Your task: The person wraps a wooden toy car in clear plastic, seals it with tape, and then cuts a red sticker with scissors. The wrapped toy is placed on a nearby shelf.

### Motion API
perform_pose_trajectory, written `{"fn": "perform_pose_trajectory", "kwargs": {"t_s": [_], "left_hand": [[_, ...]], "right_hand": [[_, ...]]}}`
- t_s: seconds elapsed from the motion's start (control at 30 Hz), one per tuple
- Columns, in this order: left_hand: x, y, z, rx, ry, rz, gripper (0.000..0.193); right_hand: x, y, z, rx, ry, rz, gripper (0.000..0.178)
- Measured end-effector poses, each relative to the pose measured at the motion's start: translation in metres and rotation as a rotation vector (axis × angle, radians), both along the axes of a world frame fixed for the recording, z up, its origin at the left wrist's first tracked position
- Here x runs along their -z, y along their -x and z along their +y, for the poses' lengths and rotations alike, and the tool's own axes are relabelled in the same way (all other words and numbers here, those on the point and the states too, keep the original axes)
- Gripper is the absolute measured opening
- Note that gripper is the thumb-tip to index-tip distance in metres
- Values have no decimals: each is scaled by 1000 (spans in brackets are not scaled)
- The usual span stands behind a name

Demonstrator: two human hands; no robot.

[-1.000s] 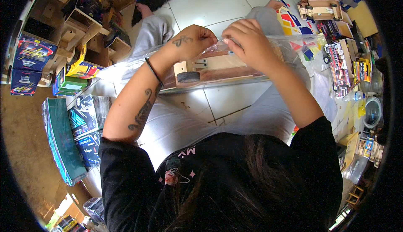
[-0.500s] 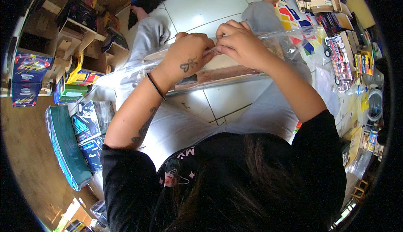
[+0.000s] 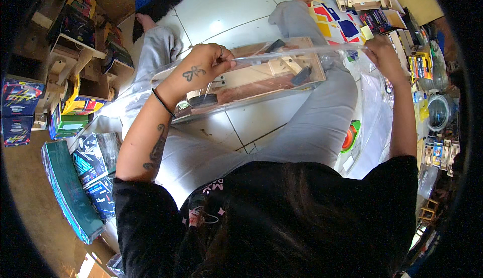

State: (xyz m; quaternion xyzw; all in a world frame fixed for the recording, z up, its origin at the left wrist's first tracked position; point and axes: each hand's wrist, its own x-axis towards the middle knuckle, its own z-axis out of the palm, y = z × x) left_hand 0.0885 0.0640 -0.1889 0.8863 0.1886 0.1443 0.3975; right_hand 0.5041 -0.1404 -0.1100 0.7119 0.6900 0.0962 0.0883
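Observation:
Across my lap lies a wooden toy vehicle (image 3: 256, 84), with dark wheels and pale wood blocks showing on its underside. Clear plastic film (image 3: 297, 51) covers it and stretches in a taut edge between my hands. My left hand (image 3: 209, 65), at the toy's left part, has thumb and fingers closed on that edge. Far out to the right, beyond the toy's right end, my right hand (image 3: 385, 59) pinches the other end of the film. Whether the film is a bag or a loose sheet I cannot tell.
Stacked wooden toy trucks and colourful boxes (image 3: 83, 99) crowd the left. A green box (image 3: 68, 177) lies nearer me. Cut stickers (image 3: 334, 26) and another wooden toy (image 3: 362, 0) lie at the far right. An orange and green tape roll (image 3: 349, 137) sits beside my right leg.
My hands were together at the middle of the film. The right hand has moved far right, drawing the edge out straight; the left has shifted slightly left. The wooden toy shows more fully.

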Motion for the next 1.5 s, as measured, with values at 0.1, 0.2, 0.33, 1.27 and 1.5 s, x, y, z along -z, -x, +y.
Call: {"fn": "perform_pose_trajectory", "kwargs": {"t_s": [0.1,0.2,0.33,1.27,1.5], "left_hand": [[-4,0,1,-8,26,73,18],[-9,0,2,22,51,121,15],[-10,1,0,-2,123,148,17],[14,4,-27,-64,-430,72,29],[11,-4,-6,-40,-182,244,19]], "right_hand": [[-14,49,13,-70,-389,47,32],[11,145,41,-275,-491,423,53],[70,221,84,-509,-357,419,27],[87,219,109,-458,-156,734,18],[107,222,100,-513,-512,534,19]]}}
